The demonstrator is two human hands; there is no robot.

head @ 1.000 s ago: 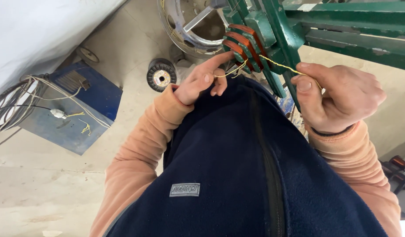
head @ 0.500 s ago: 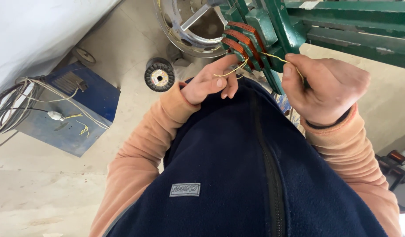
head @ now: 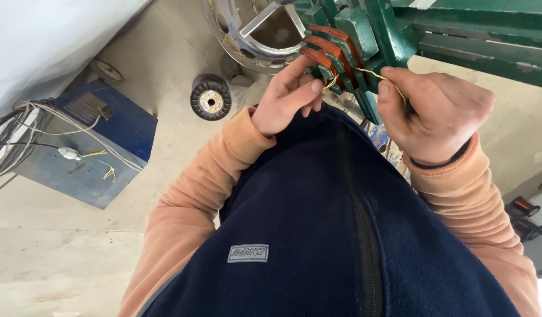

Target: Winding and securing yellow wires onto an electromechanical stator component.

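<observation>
My left hand [head: 287, 95] rests its fingertips against copper wire coils [head: 326, 47] wound on a green former of a green metal winding machine [head: 394, 29]. My right hand [head: 438, 108] pinches a thin yellowish wire [head: 369, 73] that runs from the coils to its fingers. Both hands are close together, just in front of my dark blue vest with orange sleeves. The wire end is hidden inside my right fist.
A round metal hand wheel [head: 247, 35] sits behind the coils. A black wire spool [head: 210, 97] lies on the concrete floor. A blue box [head: 89, 147] with cables stands at left. More copper spools [head: 523, 206] lie at right.
My right hand has moved left toward the coils, shortening the stretch of wire. My left hand has shifted up against the coils.
</observation>
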